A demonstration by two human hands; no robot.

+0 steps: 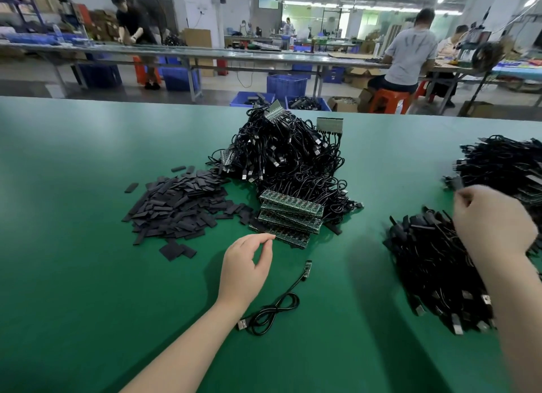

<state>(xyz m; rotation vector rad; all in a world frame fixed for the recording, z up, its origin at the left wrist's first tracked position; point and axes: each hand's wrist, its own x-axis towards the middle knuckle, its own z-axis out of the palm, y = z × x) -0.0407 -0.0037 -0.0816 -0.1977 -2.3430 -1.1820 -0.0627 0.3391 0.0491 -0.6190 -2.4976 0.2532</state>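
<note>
My left hand (246,263) hovers over the green table (73,246), fingers loosely curved and holding nothing, its fingertips close to a stack of green circuit board strips (289,216). A single black USB cable (274,306) with a small board at its far end lies just right of my left wrist. My right hand (492,219) is blurred, raised above a pile of finished black cables (434,269); its fingers curl inward, and I cannot make out anything in them.
A big tangle of black USB cables (287,155) sits in the table's middle. A heap of flat black sleeve pieces (179,204) lies to its left. Another cable pile (504,163) is at far right. Beyond the table, people work at long benches with blue crates.
</note>
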